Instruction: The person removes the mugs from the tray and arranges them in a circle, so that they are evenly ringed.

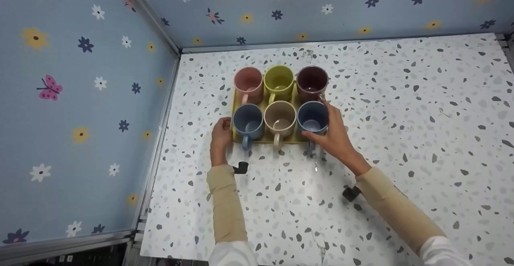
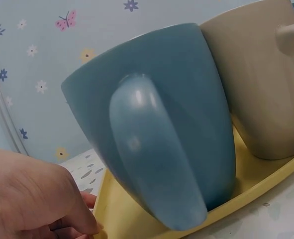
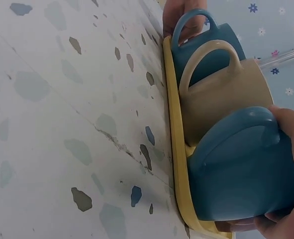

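Six mugs stand upright in two rows on a yellow tray [image 1: 263,140]. The back row has a pink mug [image 1: 249,82], a lime-green mug [image 1: 279,79] and a maroon mug [image 1: 312,83]; in front are a blue mug [image 1: 248,122], a beige mug [image 1: 280,118] and a second blue mug [image 1: 312,118]. My left hand [image 1: 221,137] holds the tray's left edge, its thumb on the rim in the left wrist view. My right hand [image 1: 335,135] grips the right-hand blue mug, thumb at its front rim, the other fingers around its right side. The front mugs' handles [image 3: 209,55] face me.
The tray rests on a white speckled table [image 1: 401,117]. Blue flowered panels [image 1: 100,109] rise on the left and behind it. A dark wrist-camera piece [image 1: 241,167] juts from the left sleeve, another [image 1: 351,193] from the right.
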Tool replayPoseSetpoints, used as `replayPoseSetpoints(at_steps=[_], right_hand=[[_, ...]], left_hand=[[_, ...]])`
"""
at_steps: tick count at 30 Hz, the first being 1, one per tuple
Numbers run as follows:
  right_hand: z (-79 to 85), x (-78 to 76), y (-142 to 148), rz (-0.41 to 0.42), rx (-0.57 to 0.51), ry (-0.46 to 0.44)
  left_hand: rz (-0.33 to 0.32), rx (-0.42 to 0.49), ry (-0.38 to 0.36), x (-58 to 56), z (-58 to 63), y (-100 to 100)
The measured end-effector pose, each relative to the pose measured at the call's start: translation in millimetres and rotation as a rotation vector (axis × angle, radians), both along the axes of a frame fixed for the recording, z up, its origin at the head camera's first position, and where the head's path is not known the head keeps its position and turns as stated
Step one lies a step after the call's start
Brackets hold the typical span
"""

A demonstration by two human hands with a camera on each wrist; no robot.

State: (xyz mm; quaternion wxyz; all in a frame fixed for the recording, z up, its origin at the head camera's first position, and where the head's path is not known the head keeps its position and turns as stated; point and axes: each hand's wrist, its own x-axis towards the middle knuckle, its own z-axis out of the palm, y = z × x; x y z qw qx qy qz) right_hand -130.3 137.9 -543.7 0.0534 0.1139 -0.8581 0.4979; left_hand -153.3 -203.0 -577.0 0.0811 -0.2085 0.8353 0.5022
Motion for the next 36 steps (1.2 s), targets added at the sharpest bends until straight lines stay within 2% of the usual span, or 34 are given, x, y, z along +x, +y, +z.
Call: replayPoseSetpoints(at_steps=[13,21,26,36], right_hand=[[-1.4,0.7,5,-0.021,-0.018,0.044],[0.6,7.2,10,-0.042,-0.029,0.024],[4.5,9.3,14,-0.055,-0.045,0.019],[16.3,9.7,31,-0.05,-0.027,-0.012]], left_hand=[[-0.024,-0.025,-0.02,-0.7,1.0,0],[-0.019,-0.02,-0.015,-0.4,2.0,1],[-0.018,-0.032,-0.032,-0.5,2.1,0],[0.003,-0.027,-0.009,-2.2,-2.3,2]])
